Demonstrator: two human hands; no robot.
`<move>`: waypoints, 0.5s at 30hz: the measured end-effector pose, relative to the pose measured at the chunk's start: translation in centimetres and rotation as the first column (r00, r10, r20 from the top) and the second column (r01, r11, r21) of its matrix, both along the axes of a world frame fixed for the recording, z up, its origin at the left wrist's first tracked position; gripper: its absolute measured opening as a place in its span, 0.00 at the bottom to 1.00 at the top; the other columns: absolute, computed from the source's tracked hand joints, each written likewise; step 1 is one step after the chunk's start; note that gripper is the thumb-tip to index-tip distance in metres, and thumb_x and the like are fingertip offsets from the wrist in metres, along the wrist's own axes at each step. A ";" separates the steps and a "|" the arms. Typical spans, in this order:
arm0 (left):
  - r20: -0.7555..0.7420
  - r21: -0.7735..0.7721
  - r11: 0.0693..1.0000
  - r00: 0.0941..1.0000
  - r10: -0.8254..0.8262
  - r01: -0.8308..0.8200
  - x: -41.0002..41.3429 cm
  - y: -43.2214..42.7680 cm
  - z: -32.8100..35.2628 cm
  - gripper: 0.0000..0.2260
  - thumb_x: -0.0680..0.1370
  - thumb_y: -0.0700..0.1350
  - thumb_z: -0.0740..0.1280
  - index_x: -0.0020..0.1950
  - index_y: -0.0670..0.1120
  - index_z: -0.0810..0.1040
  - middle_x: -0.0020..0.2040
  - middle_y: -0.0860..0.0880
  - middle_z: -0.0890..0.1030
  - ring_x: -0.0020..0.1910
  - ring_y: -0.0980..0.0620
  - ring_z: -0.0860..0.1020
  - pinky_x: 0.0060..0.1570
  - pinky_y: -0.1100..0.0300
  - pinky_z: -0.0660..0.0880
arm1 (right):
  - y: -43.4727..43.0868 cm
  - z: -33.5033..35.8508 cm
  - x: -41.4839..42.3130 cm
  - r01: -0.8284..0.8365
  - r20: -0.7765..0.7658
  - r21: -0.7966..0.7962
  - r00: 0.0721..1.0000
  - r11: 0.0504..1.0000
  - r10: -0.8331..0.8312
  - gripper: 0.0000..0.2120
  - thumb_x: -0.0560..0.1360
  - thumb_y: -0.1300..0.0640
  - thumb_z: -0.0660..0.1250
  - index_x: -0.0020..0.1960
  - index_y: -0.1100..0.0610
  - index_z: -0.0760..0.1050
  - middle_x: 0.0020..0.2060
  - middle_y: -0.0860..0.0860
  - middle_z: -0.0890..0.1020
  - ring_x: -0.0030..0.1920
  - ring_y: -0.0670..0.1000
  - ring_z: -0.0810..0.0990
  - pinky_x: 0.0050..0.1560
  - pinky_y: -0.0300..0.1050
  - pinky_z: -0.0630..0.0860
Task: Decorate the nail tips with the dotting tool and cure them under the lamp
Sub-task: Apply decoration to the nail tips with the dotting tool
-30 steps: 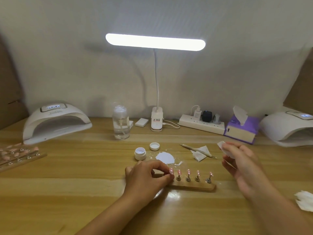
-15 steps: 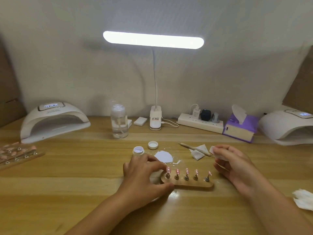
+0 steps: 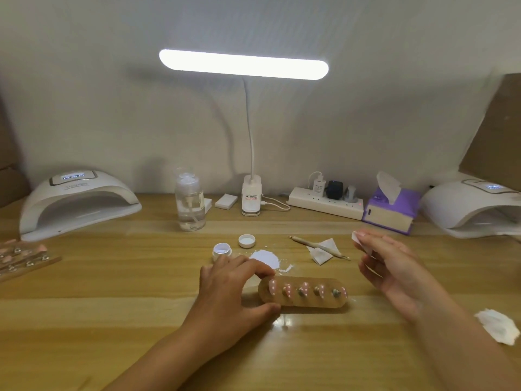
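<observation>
A wooden holder (image 3: 310,303) with several pink nail tips (image 3: 304,289) on metal stands lies on the table in front of me. My left hand (image 3: 234,289) grips the holder's left end between fingers and thumb. My right hand (image 3: 394,266) hovers to the right of the holder and pinches a small white wipe (image 3: 359,241). The dotting tool (image 3: 318,246) lies on a folded white pad behind the holder. A small open jar (image 3: 222,249), its lid (image 3: 247,240) and a white smear of gel (image 3: 266,258) sit behind my left hand. A white curing lamp (image 3: 79,201) stands at the back left.
A second curing lamp (image 3: 473,210) stands at the back right, beside a purple tissue box (image 3: 392,210) and a power strip (image 3: 324,204). A pump bottle (image 3: 190,204) and desk lamp base (image 3: 251,198) stand at the back. Another nail rack (image 3: 22,258) lies left; a crumpled wipe (image 3: 499,328) lies right.
My left hand moved from the nail tips to gripping the holder's left end, and the holder has tilted so the tips face me. My right hand stayed raised with the wipe.
</observation>
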State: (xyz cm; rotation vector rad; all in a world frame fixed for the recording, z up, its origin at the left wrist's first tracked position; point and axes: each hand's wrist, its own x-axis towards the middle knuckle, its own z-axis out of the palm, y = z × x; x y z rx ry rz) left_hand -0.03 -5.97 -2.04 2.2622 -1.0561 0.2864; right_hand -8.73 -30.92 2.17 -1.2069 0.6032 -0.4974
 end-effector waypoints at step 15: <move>-0.047 0.001 0.999 0.998 0.044 -0.044 0.3 0.3 0.0 0.16 0.69 0.60 0.74 0.55 0.66 0.75 0.51 0.67 0.73 0.55 0.67 0.66 0.56 0.67 0.54 | 0.3 -0.3 -0.1 -0.105 -0.174 -0.342 0.984 0.934 0.047 0.08 0.76 0.53 0.71 0.52 0.56 0.80 0.38 0.51 0.79 0.34 0.46 0.75 0.35 0.39 0.77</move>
